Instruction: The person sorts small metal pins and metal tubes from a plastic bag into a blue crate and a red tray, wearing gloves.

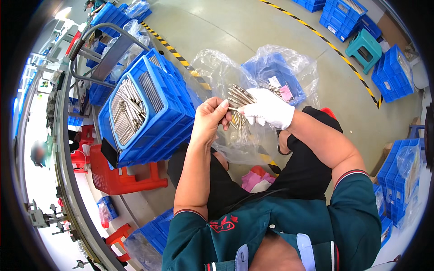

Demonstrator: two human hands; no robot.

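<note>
A bundle of slim silvery metal rods (239, 95) is gripped in my right hand (270, 109), which wears a white glove. My bare left hand (210, 116) is closed beside it, thumb and fingers pinching the end of a single metal rod at the bundle's left side. Below both hands, more loose rods (243, 131) lie on clear plastic film (230, 151). Just beyond the glove stands a blue crate (294, 81) lined with clear plastic, holding rods, a white slip and a pink slip (285, 93). The gloved fingertips are partly hidden.
To my left, a blue crate (176, 131) with a tray of metal rods (129, 108) stands by a red stool (108, 174) and a trolley handle (83, 38). Pink cloth (257, 179) lies between my feet. At right are a green stool (364, 50) and blue crates (394, 74).
</note>
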